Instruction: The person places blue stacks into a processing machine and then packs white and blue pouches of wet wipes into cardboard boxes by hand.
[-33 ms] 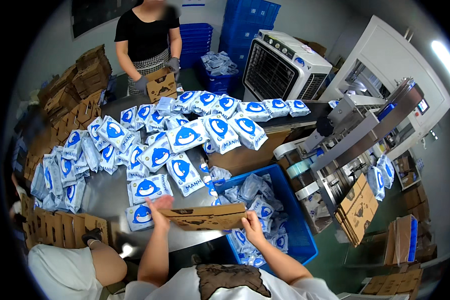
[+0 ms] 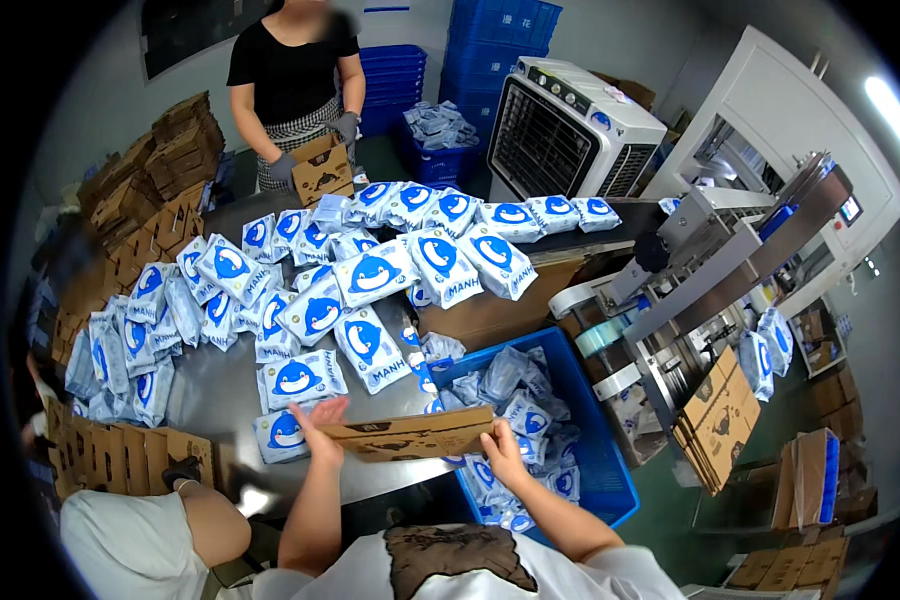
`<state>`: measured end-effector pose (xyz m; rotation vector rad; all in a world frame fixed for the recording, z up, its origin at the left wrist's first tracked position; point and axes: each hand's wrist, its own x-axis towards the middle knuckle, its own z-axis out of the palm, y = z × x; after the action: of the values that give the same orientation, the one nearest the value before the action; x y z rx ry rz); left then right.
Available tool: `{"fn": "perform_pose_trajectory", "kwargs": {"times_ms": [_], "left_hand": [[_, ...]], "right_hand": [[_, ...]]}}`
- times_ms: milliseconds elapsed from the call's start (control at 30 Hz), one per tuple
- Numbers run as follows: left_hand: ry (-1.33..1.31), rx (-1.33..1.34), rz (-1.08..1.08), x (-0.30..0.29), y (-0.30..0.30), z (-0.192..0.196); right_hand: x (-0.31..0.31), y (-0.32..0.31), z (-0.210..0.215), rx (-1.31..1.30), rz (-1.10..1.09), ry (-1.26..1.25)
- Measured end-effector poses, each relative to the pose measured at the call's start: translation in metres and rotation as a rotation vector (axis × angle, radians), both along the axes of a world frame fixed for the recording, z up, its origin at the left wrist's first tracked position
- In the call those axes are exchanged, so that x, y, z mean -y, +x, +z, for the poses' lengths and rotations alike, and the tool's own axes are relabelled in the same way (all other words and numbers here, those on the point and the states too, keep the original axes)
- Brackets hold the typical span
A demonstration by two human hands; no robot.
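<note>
A folded flat brown cardboard carton (image 2: 420, 436) with dark print is held up in front of me over the table's near edge. My right hand (image 2: 504, 452) grips its right end, thumb on the near side. Against the left end rests my left hand (image 2: 320, 430), palm turned up and fingers stretched out. Just beyond that hand lies a white-and-blue soft packet (image 2: 282, 436), with another packet (image 2: 300, 377) behind it. Many similar packets are heaped across the metal table (image 2: 220, 378).
A blue crate (image 2: 610, 488) full of packets stands at my right, beside a taping machine (image 2: 690, 290) with flat cartons (image 2: 718, 415) leaning on it. Across the table a gloved co-worker holds an open carton (image 2: 322, 172). Another person's gloved hand (image 2: 182, 470) touches cartons at left.
</note>
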<state>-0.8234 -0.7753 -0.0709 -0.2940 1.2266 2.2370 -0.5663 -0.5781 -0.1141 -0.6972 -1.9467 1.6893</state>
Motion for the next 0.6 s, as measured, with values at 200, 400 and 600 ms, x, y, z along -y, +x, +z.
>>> {"fn": "perform_pose_trajectory", "kwargs": {"times_ms": [200,400,600], "left_hand": [[-0.364,-0.088,0.267,0.019,0.040,0.007],[-0.602,-0.453,0.322,0.036,0.059,-0.010],[-0.581,-0.621,-0.175,0.043,0.066,0.024]], "right_hand": [[-0.019,-0.056,0.025,-0.020,0.286,-0.518],[-0.014,-0.083,0.055,-0.055,0.564,-0.405],[0.018,-0.107,0.054,-0.133,0.164,-0.226]]}}
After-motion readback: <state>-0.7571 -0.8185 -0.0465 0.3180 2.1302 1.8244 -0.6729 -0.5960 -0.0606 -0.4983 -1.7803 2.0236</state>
